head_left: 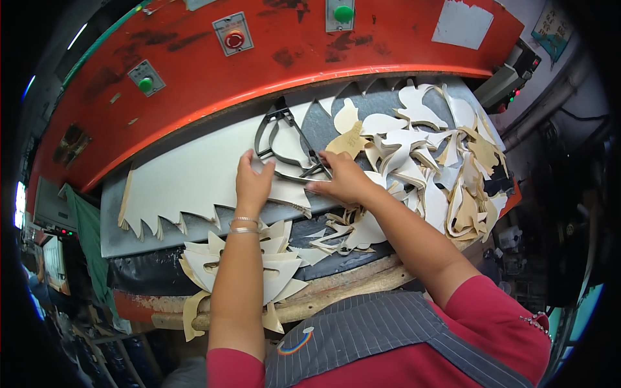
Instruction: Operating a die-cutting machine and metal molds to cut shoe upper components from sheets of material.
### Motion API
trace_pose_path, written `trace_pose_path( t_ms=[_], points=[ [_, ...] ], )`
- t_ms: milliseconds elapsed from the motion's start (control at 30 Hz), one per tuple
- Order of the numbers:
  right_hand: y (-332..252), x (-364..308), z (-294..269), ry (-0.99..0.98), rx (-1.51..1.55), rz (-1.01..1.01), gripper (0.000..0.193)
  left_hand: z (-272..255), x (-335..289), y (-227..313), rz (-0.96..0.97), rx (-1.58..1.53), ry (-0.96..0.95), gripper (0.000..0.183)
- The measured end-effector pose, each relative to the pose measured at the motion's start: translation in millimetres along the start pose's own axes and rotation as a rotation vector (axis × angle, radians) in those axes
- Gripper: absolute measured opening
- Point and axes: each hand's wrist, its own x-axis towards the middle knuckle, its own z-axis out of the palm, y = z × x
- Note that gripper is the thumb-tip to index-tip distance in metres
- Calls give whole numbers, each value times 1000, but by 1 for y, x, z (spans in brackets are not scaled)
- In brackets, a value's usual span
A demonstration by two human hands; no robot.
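Observation:
A black metal cutting die [281,114], a curved frame with inner bands and crossbars, stands on the layered white sheet [187,171]. My left hand [254,181] is closed on the die's lower left edge, thumb and fingers against the band. At its lower right corner my right hand [346,178] grips the frame, fingers partly hidden behind it. Jagged cut-outs run along the sheet's near and far edges. Cut fan-shaped pieces with slots [275,275] lie in a stack by my left forearm.
A heap of cream and white offcuts [420,161] covers the right of the grey press bed [119,236]. Behind rises the red press head [187,71] with a red stop button [234,39] and green buttons [343,13]. A worn wooden edge [323,294] borders the near side.

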Motion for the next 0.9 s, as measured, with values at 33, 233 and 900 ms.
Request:
trace_pose_path(
  t_ms=[33, 233, 900],
  points=[
    [7, -7, 7, 12, 78, 24, 71, 1, 7, 7, -71, 37, 9, 63],
    [28, -15, 33, 303, 94, -227, 61, 21, 30, -14, -53, -155, -17, 53],
    [31, -13, 39, 397, 19, -375, 58, 15, 40, 4, -158, -467, -168, 46]
  ],
)
